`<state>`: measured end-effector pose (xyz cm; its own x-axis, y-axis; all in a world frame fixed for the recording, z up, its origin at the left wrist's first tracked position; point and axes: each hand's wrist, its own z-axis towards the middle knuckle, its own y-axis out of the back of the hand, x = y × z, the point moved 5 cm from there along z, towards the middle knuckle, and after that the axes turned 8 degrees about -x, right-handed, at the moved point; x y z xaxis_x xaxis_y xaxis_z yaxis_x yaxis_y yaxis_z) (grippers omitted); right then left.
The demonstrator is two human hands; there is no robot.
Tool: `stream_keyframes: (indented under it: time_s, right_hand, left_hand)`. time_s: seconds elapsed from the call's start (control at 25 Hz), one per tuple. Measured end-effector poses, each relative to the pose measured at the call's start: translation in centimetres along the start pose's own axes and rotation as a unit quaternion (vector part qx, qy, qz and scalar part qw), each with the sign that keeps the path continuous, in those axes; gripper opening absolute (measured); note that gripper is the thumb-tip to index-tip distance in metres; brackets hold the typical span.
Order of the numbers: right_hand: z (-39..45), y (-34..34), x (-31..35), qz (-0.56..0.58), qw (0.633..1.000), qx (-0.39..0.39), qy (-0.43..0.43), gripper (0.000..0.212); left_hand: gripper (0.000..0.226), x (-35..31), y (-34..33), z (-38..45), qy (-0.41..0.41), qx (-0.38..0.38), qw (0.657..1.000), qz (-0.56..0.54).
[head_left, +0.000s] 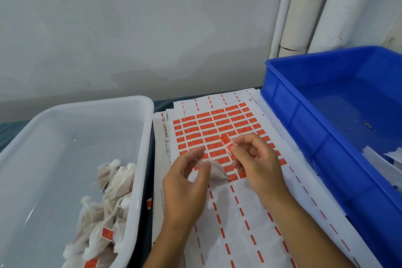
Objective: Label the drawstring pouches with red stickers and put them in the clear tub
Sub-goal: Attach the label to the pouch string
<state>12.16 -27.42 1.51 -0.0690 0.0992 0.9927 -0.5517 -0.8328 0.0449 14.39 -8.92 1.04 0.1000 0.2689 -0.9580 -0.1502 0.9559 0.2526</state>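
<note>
My left hand (187, 183) pinches the string of a small white drawstring pouch (214, 171), which hangs just above the sticker sheet (217, 124). My right hand (254, 161) pinches a red sticker (226, 140) folded over the string's far end, a little above the sheet. The sheet lies flat on the table with several rows of red stickers left on it. At the left stands the clear tub (143, 128), holding several labelled pouches (106, 211) in its near right corner.
A blue crate (304, 119) stands at the right, with a few white scraps at its near end. More white backing sheets (250, 224) with red dashes lie under my forearms. White pipes (302, 6) run up the grey wall behind.
</note>
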Motion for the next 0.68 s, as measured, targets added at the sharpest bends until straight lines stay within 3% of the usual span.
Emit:
stream_keyframes:
  time_s: [0.16,0.4,0.68]
  right_hand:
    - [-0.3,-0.6,0.2,-0.004,0.999,0.047,0.014,0.008]
    - [-1.5,-1.9,1.0,-0.016,0.982,0.18,0.056,0.01]
    - [-1.9,-2.0,0.9,-0.114,0.976,0.148,0.11,0.019]
  left_hand:
    - [0.027,-0.1,-0.2,-0.1,0.016,0.041,0.997,-0.059]
    - [0.051,-0.7,-1.3,-0.6,-0.01,0.173,0.984,-0.049]
    - [0.048,-0.7,-1.7,-1.0,0.029,0.205,0.976,-0.061]
